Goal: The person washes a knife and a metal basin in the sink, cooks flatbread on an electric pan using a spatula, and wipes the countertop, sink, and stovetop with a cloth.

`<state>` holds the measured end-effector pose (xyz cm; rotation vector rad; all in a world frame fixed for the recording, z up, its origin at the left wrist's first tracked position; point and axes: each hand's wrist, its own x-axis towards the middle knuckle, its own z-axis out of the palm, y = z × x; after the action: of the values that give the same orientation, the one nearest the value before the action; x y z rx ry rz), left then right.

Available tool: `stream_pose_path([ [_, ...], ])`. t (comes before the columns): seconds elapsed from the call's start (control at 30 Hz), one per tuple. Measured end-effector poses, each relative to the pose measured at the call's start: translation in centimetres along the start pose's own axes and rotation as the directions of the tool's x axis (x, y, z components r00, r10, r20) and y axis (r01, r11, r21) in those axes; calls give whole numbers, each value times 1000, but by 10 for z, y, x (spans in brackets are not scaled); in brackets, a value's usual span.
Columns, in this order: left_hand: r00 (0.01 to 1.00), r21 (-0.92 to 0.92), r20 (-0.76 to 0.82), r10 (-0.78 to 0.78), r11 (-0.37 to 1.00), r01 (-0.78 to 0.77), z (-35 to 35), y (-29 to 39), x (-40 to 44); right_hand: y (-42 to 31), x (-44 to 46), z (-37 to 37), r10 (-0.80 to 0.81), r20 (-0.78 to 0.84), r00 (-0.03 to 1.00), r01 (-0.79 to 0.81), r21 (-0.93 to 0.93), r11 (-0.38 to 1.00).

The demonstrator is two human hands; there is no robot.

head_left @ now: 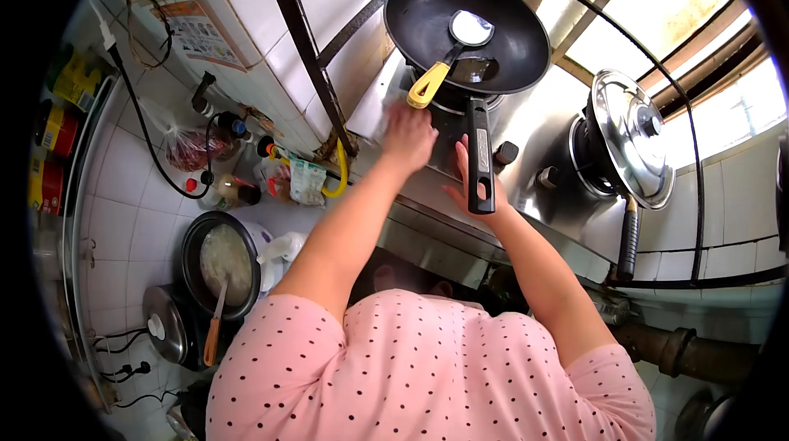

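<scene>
On the left burner of the steel stove [526, 141] sits a black wok [411, 18], its long handle pointing toward me. A metal ladle [471, 28] with a yellow handle [428, 86] rests in it, the handle leaning over the near rim. Just below that yellow handle is my left hand [410, 137], its fingers blurred at the stove's front left; their hold is unclear. My right hand [470, 180] is beside and partly behind the wok's black handle [479, 149], with its fingers spread and nothing visible in it.
A lidded pan [629, 133] stands on the right burner, its handle jutting toward me. Black metal bars cross in front of the tiled wall and window. At the left are a dark pot [191, 256] with a knife-like utensil [215, 322], bottles, bags and a yellow hose [342, 170].
</scene>
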<state>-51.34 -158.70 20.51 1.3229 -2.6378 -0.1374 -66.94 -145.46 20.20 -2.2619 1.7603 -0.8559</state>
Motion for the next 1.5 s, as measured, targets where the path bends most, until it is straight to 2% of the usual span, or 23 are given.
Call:
stream_pose_path([
  [0.03, 994, 108, 87, -63, 993, 53, -7, -13, 13, -2, -1, -1, -1, 30, 1000, 2, -30, 1000],
  [0.1, 993, 91, 96, -69, 994, 60, -5, -46, 36, -1, 0, -3, -1, 81, 997, 9, -96, 995],
  [0.13, 992, 32, 99, -83, 996, 80, 23, -73, 59, 4, -1, -2, 33, 220, 975, 2, -160, 987],
  [0.17, 982, -7, 147, -118, 993, 121, 12, -77, 68, 4, 0, -3, 39, 223, 974, -3, -159, 987],
  [0.23, 970, 28, 189, -154, 988, 152, 2, -83, 83, 0, 1, -6, 50, 232, 971, -14, -154, 988],
  [0.33, 971, 22, 122, -207, 978, 206, 15, -85, 91, 2, 2, -5, 38, 230, 973, -10, -120, 993],
  [0.47, 988, 92, -42, -150, 984, 154, 28, -68, 42, 8, -3, -2, -54, 147, 988, 71, -114, 991],
  [0.53, 994, -16, -22, -108, 994, 108, 15, -52, 1, 10, -6, 2, -28, 129, 991, 41, -100, 994],
  [0.63, 964, -200, -252, 87, 970, -140, 29, -38, -45, 9, -5, 0, -40, 97, 994, 47, -78, 996],
  [0.73, 937, -324, -349, 36, 933, -157, 20, -37, -44, 9, -6, 1, -62, 67, 996, 67, -75, 995],
  [0.83, 918, -53, -382, -105, 994, 92, 39, -70, 2, 10, -8, 0, -37, 78, 996, 42, -67, 997],
  [0.9, 887, -170, -403, -225, 971, 169, 44, -89, 40, 9, -6, -3, -10, 119, 993, 14, -30, 999],
  [0.97, 931, -29, -364, -9, 1000, -2, 41, -113, 65, 10, -5, -5, 8, 181, 983, -15, 37, 999],
  [1.0, 976, 6, -219, -11, 1000, 13, 30, -111, 71, 13, -6, -2, 26, 177, 984, -32, 31, 999],
  [1.03, 960, -39, -276, -52, 998, 42, 29, -105, 67, 14, -9, 0, 43, 179, 983, -49, 30, 998],
  [1.1, 945, 5, -279, -169, 984, 177, 20, -83, 51, 13, -6, 0, 54, 176, 983, -60, 28, 998],
  [1.2, 975, 180, -211, -64, 978, 103, 13, -56, 9, 13, -5, -3, 23, 171, 985, -25, 12, 1000],
  [1.3, 976, -163, -212, -52, 987, 17, 8, -51, -8, 14, -7, 1, 16, 160, 987, -15, -9, 1000],
  [1.33, 935, -213, -353, -28, 976, -51, 14, -59, 5, 11, -6, -1, 21, 165, 986, -20, -9, 1000],
  [1.37, 939, -263, -336, -68, 964, -24, 20, -68, 18, 10, -6, -2, 26, 171, 985, -25, -10, 1000],
  [1.43, 944, -363, -302, -135, 932, 17, 28, -83, 51, 11, -4, 1, -19, 102, 995, 19, 3, 1000],
  [1.5, 851, -268, -509, -128, 963, -16, 51, -104, 81, 12, -5, 2, -51, 74, 996, 52, -4, 999],
])
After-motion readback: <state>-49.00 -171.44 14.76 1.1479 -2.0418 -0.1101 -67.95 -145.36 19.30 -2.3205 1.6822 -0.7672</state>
